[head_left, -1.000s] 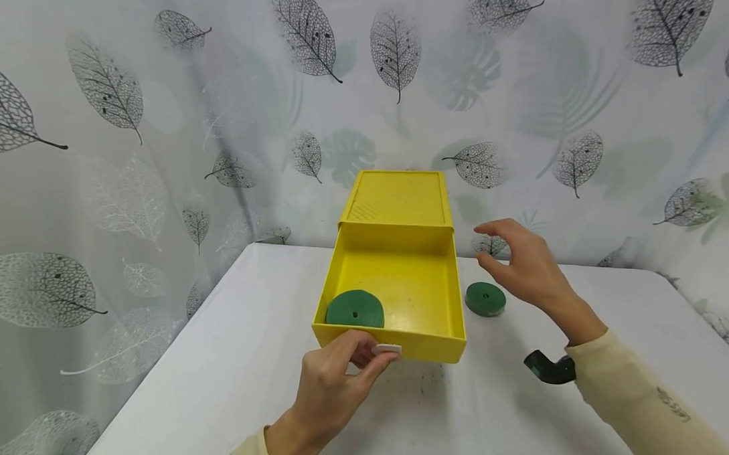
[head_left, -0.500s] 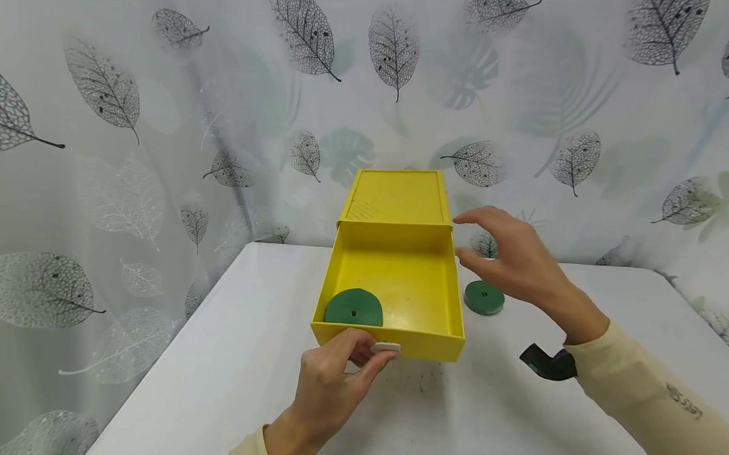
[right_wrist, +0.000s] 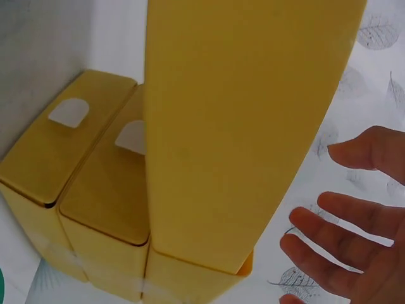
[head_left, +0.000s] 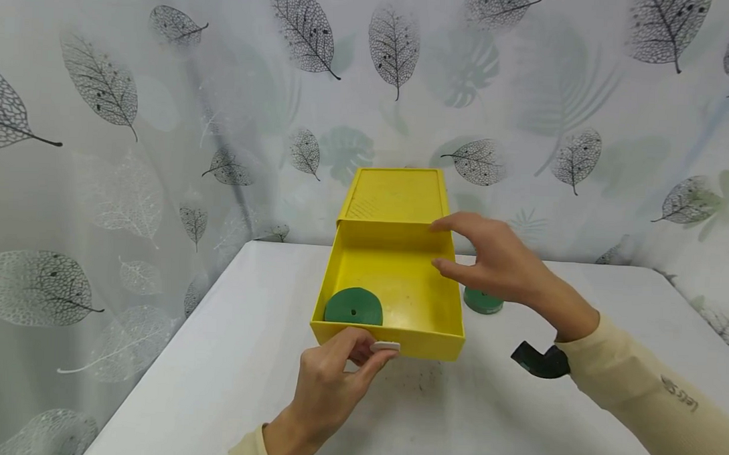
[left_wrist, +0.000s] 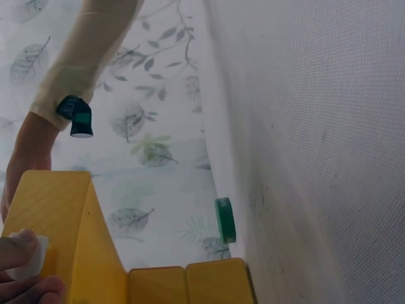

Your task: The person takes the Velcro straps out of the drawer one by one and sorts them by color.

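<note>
My left hand (head_left: 334, 380) pinches the small white handle (head_left: 387, 347) on the front of a yellow drawer (head_left: 411, 279), which stands pulled out from the top of a yellow drawer unit (head_left: 396, 195). Inside, at the front left corner, lies a green disc (head_left: 354, 309) with a small centre hole. My right hand (head_left: 502, 262) hovers with thumb and fingers apart, and its fingertips overlap the drawer's right side in the head view. It holds nothing. A second green disc (head_left: 482, 302) sits on the table to the right, partly hidden behind that hand.
Below the pulled-out drawer, two pushed-in drawers (right_wrist: 69, 139) with white handles show in the right wrist view. A dark bent piece (head_left: 541, 361) sits at my right cuff. The white table (head_left: 265, 318) meets a leaf-patterned curtain (head_left: 224, 115) behind.
My right hand has moved left, from beside the unit to over the drawer's right edge, and now covers part of the outside disc. The left hand stays on the handle.
</note>
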Action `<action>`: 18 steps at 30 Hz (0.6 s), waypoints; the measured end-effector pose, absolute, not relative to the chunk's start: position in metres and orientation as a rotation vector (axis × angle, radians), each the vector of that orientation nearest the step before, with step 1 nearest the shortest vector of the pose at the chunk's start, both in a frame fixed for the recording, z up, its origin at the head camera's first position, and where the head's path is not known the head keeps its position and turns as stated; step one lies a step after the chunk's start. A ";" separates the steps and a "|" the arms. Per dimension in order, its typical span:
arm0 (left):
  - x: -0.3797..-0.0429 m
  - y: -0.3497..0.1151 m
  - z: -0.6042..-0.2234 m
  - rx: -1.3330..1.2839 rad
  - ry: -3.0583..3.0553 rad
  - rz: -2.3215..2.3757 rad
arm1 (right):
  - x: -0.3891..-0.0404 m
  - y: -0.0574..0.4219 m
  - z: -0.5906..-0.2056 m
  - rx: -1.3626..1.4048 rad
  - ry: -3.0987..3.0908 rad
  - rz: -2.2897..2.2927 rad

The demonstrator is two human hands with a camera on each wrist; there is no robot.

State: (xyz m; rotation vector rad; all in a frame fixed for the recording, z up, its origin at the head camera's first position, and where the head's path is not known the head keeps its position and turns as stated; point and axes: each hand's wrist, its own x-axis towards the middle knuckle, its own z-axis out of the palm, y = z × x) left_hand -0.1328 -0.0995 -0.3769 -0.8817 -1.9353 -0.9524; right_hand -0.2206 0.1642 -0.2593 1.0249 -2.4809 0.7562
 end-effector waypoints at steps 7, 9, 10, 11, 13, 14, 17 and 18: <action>-0.133 -0.099 -0.377 -0.884 -1.936 -0.955 | -0.219 0.156 -0.253 1.114 -2.561 0.733; -0.133 -0.100 -0.376 -0.887 -1.935 -0.959 | -0.218 0.152 -0.253 1.139 -2.571 0.730; -0.133 -0.100 -0.376 -0.888 -1.936 -0.961 | -0.218 0.149 -0.253 1.156 -2.576 0.736; -0.133 -0.100 -0.376 -0.888 -1.939 -0.963 | -0.218 0.147 -0.253 1.173 -2.581 0.737; -0.132 -0.100 -0.376 -0.886 -1.945 -0.963 | -0.217 0.142 -0.252 1.218 -2.581 0.743; -0.132 -0.100 -0.376 -0.884 -1.949 -0.965 | -0.216 0.139 -0.252 1.237 -2.584 0.743; -0.132 -0.099 -0.375 -0.878 -1.958 -0.966 | -0.215 0.132 -0.251 1.276 -2.595 0.740; -0.131 -0.099 -0.375 -0.875 -1.963 -0.967 | -0.215 0.129 -0.250 1.287 -2.598 0.735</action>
